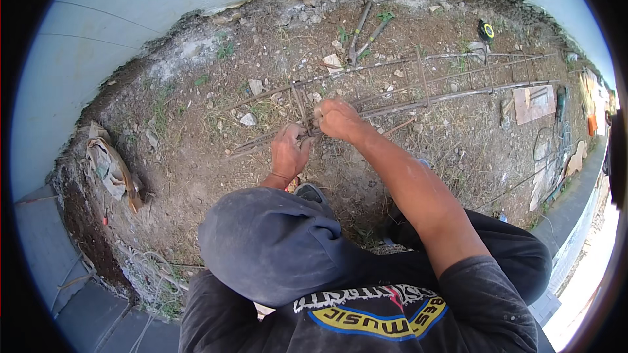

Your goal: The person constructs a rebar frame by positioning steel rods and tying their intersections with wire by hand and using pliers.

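Note:
A long cage of steel reinforcing bars (441, 97) lies on the ground, with bent metal stirrups (422, 77) around its bars. Near its left end, my left hand (288, 149) grips the bars beside a stirrup, thumb and fingers around them. My right hand (335, 118) is closed at the same joint, just right of the left one; whether it holds a wire or a tool is hidden. Both hands nearly touch. The bar ends (250, 144) stick out to the left of them.
Long-handled cutters (360, 34) and a tape measure (485, 31) lie beyond the cage, near the wall (147, 5). A torn paper bag (110, 164) lies left. At right are a board (535, 104), a green power tool (560, 103) and a cable (544, 144). Stones dot the soil.

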Demonstrator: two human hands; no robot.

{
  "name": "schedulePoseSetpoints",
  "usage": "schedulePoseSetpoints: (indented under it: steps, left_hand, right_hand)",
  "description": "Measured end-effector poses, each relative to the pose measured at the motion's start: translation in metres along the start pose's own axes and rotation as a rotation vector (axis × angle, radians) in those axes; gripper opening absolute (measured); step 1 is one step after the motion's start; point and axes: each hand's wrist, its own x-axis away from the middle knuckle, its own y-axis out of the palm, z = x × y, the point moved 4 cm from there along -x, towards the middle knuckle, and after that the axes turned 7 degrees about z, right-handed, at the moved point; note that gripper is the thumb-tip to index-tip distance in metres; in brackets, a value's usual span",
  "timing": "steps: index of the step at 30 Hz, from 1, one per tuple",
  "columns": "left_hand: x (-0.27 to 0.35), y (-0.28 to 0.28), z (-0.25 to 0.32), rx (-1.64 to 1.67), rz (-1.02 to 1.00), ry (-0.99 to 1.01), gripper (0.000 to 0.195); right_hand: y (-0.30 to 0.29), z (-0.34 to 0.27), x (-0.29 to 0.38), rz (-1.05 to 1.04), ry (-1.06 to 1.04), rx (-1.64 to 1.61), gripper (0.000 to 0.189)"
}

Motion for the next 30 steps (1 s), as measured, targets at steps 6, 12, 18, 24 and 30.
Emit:
schedulePoseSetpoints:
  steps: [6, 12, 18, 24, 30]
  left_hand:
    - [0.005, -0.004, -0.010, 0.125, 0.064, -0.125, 0.023]
    - [0.002, -0.007, -0.007, 0.141, 0.119, -0.057, 0.021]
    - [-0.003, -0.003, -0.002, 0.171, 0.150, 0.073, 0.018]
    - [0.012, -0.006, -0.002, 0.158, 0.194, 0.163, 0.013]
    - [0.012, 0.000, -0.003, 0.240, 0.175, 0.093, 0.015]
  right_hand:
    - [-0.033, -0.028, 0.027, 0.057, -0.053, 0.067, 0.031]
    - [-0.004, -0.053, 0.069, -0.039, -0.190, 0.440, 0.030]
    - [0.046, -0.009, 0.084, 0.145, 0.025, 0.047, 0.041]
    - [0.042, -0.027, 0.098, -0.081, 0.259, -0.088, 0.031]
    - [0.060, -0.027, 0.119, -0.085, 0.122, -0.026, 0.024]
